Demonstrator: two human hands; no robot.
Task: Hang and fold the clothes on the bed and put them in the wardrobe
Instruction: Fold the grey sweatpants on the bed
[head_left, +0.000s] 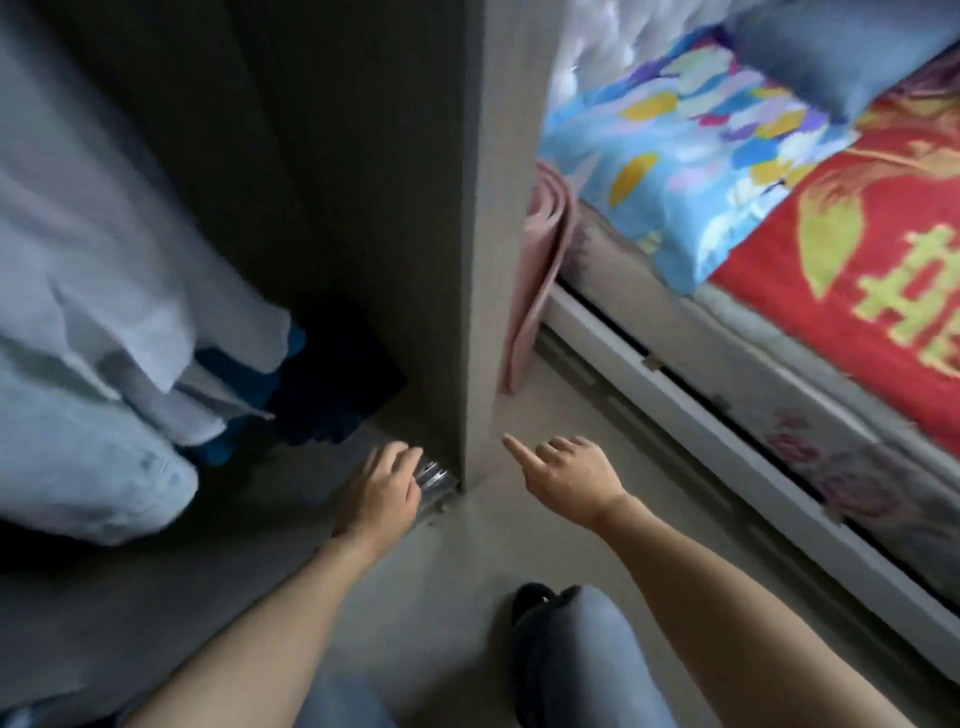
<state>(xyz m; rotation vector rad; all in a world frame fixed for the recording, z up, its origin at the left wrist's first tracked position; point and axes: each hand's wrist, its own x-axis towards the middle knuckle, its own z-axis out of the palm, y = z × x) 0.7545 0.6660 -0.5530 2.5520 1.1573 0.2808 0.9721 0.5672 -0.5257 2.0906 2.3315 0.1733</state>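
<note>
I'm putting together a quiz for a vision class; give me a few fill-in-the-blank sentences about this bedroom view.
1. The blanket on the bed is mainly ____ with gold figures.
2. The rolled mat standing between the wardrobe panel and the bed is ____.
3. The right hand holds nothing, with only its ____ finger stretched out.
4. In this view, the pale garments hang to the ____ of the wardrobe panel.

Missing words: red; pink; index; left

The bed (675, 387) carries a red cover (857, 270), a blue patterned pillow (685, 156) and a grey-blue pillow (831, 57).
</note>
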